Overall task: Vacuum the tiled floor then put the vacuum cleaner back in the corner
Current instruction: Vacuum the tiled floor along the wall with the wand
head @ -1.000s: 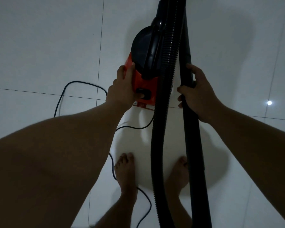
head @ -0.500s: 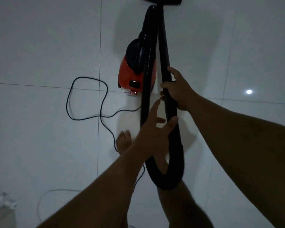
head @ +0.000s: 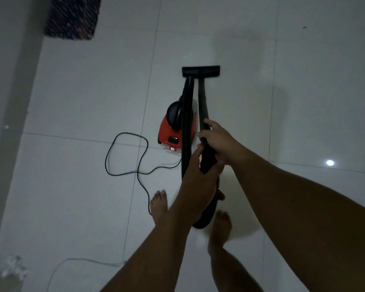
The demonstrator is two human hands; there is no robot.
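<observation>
A red and black vacuum cleaner (head: 170, 131) sits on the white tiled floor (head: 303, 102) ahead of my bare feet. Its black wand (head: 202, 100) runs forward to the flat floor nozzle (head: 201, 71), which rests on the tiles. The black hose (head: 187, 127) runs beside the wand and loops back near my feet. My right hand (head: 217, 140) grips the wand's upper part. Just below it, my left hand (head: 200, 175) is closed on the wand's handle end.
The black power cord (head: 122, 157) loops on the floor left of the vacuum and runs past my left foot (head: 159, 205). A dark patterned mat (head: 72, 17) lies at the top left by a wall (head: 6, 81). A white cable (head: 72, 262) lies bottom left.
My left hand left the vacuum body and came back to grip the wand below my right hand. The view pulled back and up, so the nozzle and mat now show.
</observation>
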